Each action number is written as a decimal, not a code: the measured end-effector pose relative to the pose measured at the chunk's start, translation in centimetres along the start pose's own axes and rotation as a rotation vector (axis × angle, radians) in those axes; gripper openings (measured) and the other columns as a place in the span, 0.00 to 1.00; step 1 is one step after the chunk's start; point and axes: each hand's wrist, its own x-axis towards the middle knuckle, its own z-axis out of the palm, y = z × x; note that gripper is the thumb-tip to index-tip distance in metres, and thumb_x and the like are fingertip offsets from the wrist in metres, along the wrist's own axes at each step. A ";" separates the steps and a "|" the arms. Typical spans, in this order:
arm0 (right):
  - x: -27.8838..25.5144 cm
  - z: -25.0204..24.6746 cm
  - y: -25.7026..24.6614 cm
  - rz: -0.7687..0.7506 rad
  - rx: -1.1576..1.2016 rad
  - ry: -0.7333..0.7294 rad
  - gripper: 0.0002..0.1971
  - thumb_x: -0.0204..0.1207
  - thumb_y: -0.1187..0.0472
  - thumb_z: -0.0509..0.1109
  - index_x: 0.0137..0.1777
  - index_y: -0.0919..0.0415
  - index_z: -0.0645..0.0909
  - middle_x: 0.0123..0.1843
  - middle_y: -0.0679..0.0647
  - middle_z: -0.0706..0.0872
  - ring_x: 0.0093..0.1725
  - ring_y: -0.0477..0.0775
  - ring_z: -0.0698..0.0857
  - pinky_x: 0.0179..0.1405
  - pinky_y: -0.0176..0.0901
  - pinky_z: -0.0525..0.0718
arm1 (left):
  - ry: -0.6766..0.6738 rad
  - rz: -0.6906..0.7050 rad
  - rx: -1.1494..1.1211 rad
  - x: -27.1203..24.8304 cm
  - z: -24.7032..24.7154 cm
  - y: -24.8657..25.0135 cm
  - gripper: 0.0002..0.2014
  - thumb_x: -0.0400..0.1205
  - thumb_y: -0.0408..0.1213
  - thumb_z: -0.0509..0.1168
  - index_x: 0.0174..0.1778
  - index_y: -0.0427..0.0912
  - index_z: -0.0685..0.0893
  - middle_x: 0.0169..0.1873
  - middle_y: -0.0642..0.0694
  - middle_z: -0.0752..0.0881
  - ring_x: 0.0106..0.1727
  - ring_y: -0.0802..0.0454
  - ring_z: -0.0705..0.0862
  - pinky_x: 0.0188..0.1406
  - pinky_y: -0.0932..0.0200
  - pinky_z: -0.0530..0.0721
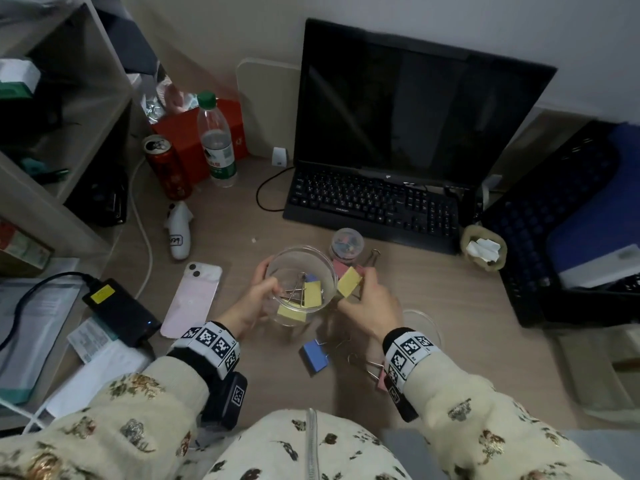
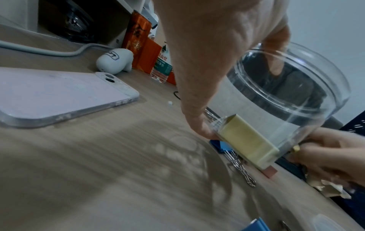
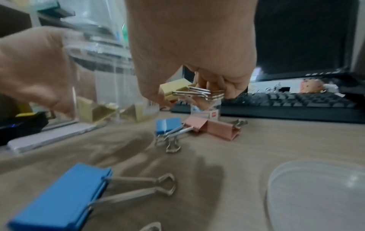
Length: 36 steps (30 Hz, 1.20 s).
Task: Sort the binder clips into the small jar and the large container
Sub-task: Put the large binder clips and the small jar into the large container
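Two yellow clips and a blue one lie inside the clear large container point(image 1: 300, 285), which your left hand point(image 1: 254, 301) grips by its wall. Just right of it, your right hand point(image 1: 372, 304) pinches a yellow binder clip point(image 1: 349, 282) by its silver handles. Behind the container, the small jar point(image 1: 346, 244) is blurred.

Large container point(image 1: 301, 268): centre of surface point(image 1: 433, 306), clips lying in it. Small jar point(image 1: 345, 243): just behind and right of it, before the keyboard point(image 1: 374, 206). Monitor point(image 1: 415, 112): behind keyboard. Phone point(image 1: 192, 299): left of container. Lid point(image 1: 424, 323): right and nearer. Loose clips point(image 1: 314, 355): on surface before container. Bottle point(image 1: 216, 140) and can point(image 1: 168, 166): far left, behind phone.
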 end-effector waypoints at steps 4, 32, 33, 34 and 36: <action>-0.7 -3.7 -0.4 -0.006 0.314 0.155 0.27 0.70 0.41 0.74 0.64 0.50 0.69 0.46 0.41 0.84 0.46 0.45 0.84 0.42 0.44 0.82 | -0.054 0.023 -0.028 0.2 1.5 -0.4 0.35 0.61 0.36 0.59 0.68 0.60 0.69 0.65 0.49 0.78 0.54 0.48 0.82 0.31 0.56 0.81; -0.6 -3.5 -2.7 -0.198 -0.350 -0.069 0.23 0.81 0.40 0.61 0.62 0.59 0.75 0.57 0.59 0.85 0.58 0.64 0.84 0.46 0.48 0.78 | -0.237 0.185 0.026 1.9 6.3 -0.9 0.49 0.53 0.37 0.71 0.76 0.44 0.66 0.69 0.41 0.76 0.63 0.49 0.81 0.52 0.61 0.84; -0.4 -3.5 -2.6 -0.208 -0.351 -0.069 0.22 0.81 0.41 0.61 0.62 0.59 0.75 0.56 0.59 0.86 0.58 0.64 0.84 0.44 0.48 0.77 | -0.242 0.185 0.029 2.1 6.3 -0.9 0.52 0.51 0.40 0.70 0.77 0.44 0.66 0.68 0.41 0.76 0.63 0.49 0.80 0.54 0.61 0.83; -0.2 -3.5 -2.5 -0.220 -0.349 -0.077 0.21 0.81 0.41 0.62 0.62 0.58 0.75 0.56 0.59 0.86 0.57 0.64 0.84 0.44 0.48 0.77 | -0.248 0.187 0.039 2.2 6.4 -0.7 0.52 0.50 0.42 0.70 0.77 0.43 0.65 0.67 0.41 0.76 0.63 0.50 0.80 0.54 0.61 0.83; 0.1 -3.3 -2.3 -0.251 -0.345 -0.112 0.20 0.81 0.41 0.62 0.61 0.57 0.76 0.56 0.58 0.85 0.57 0.63 0.84 0.45 0.48 0.77 | -0.267 0.204 0.067 2.5 6.6 -0.5 0.52 0.50 0.43 0.69 0.76 0.44 0.65 0.67 0.43 0.76 0.62 0.52 0.79 0.52 0.66 0.83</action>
